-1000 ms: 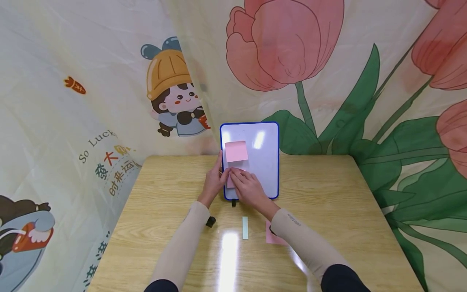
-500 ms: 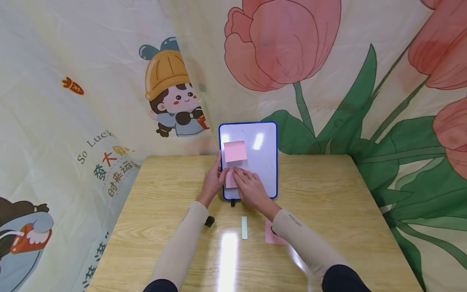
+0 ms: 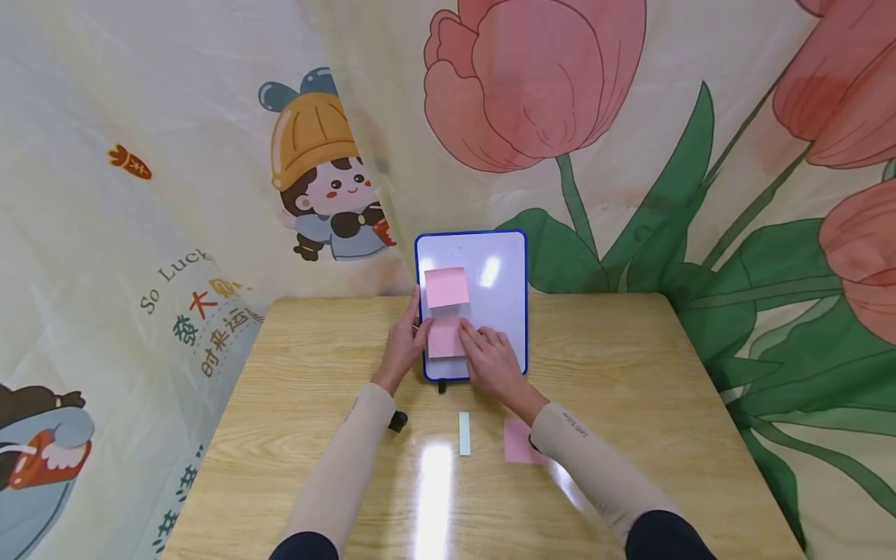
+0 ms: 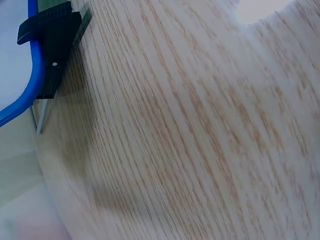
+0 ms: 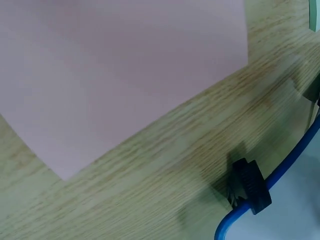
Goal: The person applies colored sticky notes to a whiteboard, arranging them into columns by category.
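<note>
Glossy whiteboard (image 3: 498,307), rounded corners, blue rim, blk clip (image 5: 250,186) on its btm edge, stands nr far edge of the grained wood table (image 3: 294,435). Two pink notes on it, thin, matte, squarish: upper note (image 3: 446,288) nr board's L edge; lower note (image 3: 445,339) just below, nr btm L corner. L hand (image 3: 402,344): thumb at lower note's L side, index straight along board's L edge; can't tell if gripping. R hand (image 3: 492,361): fingers extended, tips on lower note's R edge. Pale green strip (image 3: 464,434) & smooth pink sheet (image 3: 523,442) lie twd table's near edge.
</note>
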`<state>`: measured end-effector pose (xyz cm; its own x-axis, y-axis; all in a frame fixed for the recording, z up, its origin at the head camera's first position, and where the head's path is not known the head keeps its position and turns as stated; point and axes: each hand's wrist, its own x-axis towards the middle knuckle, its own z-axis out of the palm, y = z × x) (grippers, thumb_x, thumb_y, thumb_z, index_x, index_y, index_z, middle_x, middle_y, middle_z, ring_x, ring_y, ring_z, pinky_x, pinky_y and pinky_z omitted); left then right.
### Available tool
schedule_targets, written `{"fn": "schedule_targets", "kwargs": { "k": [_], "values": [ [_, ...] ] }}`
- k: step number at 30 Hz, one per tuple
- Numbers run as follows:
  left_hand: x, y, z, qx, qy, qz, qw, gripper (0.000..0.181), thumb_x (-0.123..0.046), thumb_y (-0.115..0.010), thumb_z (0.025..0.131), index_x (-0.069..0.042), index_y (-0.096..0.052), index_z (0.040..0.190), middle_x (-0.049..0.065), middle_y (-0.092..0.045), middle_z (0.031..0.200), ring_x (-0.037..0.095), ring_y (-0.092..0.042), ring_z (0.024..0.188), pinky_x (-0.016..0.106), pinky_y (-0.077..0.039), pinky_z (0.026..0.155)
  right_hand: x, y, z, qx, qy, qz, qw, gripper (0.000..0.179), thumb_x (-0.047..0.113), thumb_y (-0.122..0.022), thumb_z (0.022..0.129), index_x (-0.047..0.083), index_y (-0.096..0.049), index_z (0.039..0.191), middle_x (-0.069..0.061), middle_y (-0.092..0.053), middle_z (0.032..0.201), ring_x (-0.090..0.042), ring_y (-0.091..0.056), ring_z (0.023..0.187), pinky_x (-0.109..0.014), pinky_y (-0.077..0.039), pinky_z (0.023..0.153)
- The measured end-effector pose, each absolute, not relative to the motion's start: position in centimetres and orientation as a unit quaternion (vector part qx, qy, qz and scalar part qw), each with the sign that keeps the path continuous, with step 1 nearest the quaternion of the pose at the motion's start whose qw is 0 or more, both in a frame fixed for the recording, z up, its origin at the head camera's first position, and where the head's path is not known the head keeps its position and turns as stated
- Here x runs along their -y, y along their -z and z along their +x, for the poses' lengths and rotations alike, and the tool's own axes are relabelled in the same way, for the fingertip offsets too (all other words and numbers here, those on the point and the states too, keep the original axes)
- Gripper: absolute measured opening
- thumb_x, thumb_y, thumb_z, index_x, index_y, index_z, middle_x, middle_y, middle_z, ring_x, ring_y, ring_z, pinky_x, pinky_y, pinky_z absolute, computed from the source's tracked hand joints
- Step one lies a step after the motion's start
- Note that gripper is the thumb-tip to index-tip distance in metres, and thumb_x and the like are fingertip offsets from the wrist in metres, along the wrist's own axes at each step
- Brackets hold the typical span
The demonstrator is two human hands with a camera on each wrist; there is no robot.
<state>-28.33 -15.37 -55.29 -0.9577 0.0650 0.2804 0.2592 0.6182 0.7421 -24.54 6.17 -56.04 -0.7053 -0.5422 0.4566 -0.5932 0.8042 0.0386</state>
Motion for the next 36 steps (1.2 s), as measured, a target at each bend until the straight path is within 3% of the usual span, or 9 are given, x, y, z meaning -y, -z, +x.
{"fn": "schedule_targets", "kwargs": {
  "k": [5,13,20,27,36],
  "values": [
    [15.4,55.4,-28.3,0.890,0.430,-0.093,0.118,0.070,-0.030,-0.052,0.103,-0.044,-0.008,0.156,0.005,-0.061,0.078,0.015,-0.056,0.065,0.025,-0.052,0.060,-6.2,56.2,-24.5,0.922,-0.037,0.308,0.232,0.059,0.025,-0.061,0.095,0.009,-0.044,0.149,-0.004,-0.043,0.156,-0.026,-0.050,0.124,-0.041,-0.046,0.095],
    [15.3,55.5,-28.3,0.893,0.420,-0.095,0.127,0.071,-0.026,-0.054,0.103,-0.037,-0.011,0.158,0.006,-0.064,0.081,0.014,-0.057,0.067,0.024,-0.051,0.060,-4.9,56.3,-25.0,0.899,0.000,0.354,0.257,0.057,0.035,-0.055,0.097,0.012,-0.046,0.149,-0.005,-0.040,0.158,-0.035,-0.035,0.144,-0.051,-0.033,0.112],
    [15.4,55.4,-28.2,0.893,0.418,-0.101,0.133,0.071,-0.024,-0.055,0.102,-0.035,-0.013,0.159,0.008,-0.065,0.082,0.015,-0.059,0.066,0.025,-0.052,0.060,-4.3,56.2,-25.0,0.919,0.009,0.348,0.185,0.064,0.044,-0.041,0.102,0.012,-0.031,0.156,-0.006,-0.022,0.165,-0.036,-0.014,0.152,-0.056,-0.016,0.121],
    [15.6,55.4,-28.0,0.892,0.422,-0.099,0.127,0.070,-0.027,-0.052,0.103,-0.039,-0.010,0.158,0.007,-0.065,0.081,0.015,-0.060,0.069,0.026,-0.053,0.062,-4.9,56.3,-24.9,0.921,0.022,0.342,0.185,0.064,0.045,-0.042,0.102,0.011,-0.031,0.155,-0.005,-0.022,0.165,-0.035,-0.014,0.153,-0.055,-0.015,0.122],
    [15.6,55.4,-28.2,0.894,0.417,-0.103,0.125,0.070,-0.029,-0.051,0.103,-0.040,-0.008,0.157,0.007,-0.063,0.077,0.017,-0.059,0.069,0.027,-0.052,0.061,-6.3,56.2,-25.0,0.940,0.039,0.312,0.130,0.066,0.050,-0.029,0.104,0.015,-0.019,0.159,0.001,-0.008,0.168,-0.030,-0.001,0.155,-0.052,-0.002,0.124]
  ]
}}
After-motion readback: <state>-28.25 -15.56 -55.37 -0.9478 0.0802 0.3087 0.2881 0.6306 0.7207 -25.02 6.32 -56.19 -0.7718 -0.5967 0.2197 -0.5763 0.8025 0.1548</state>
